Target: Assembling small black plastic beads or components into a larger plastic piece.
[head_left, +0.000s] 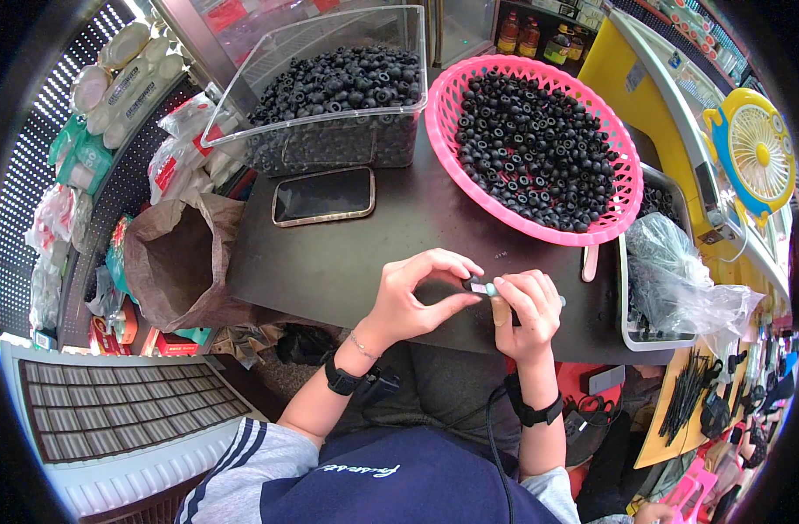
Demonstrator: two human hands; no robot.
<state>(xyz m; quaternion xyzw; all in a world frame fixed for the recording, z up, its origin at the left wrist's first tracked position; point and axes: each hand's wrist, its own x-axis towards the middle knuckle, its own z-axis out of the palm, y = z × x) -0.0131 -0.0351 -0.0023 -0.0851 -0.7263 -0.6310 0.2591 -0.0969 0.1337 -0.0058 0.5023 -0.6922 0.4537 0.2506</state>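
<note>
My left hand [417, 293] and my right hand [527, 304] meet over the front of a dark table [329, 262]. Between the fingertips of both sits a small black ring-shaped part [472, 284] on a thin pale blue stick [490, 289]. My left thumb and fingers pinch the black part. My right hand grips the stick, whose far end pokes out past the fist. Both wrists wear black bands.
A clear plastic bin [329, 87] and a pink basket [532, 140], both full of small black ring parts, stand at the back. A phone [323, 196] lies face up. A brown paper bag [179, 262] sits left, a crumpled plastic bag [679, 279] on a tray right.
</note>
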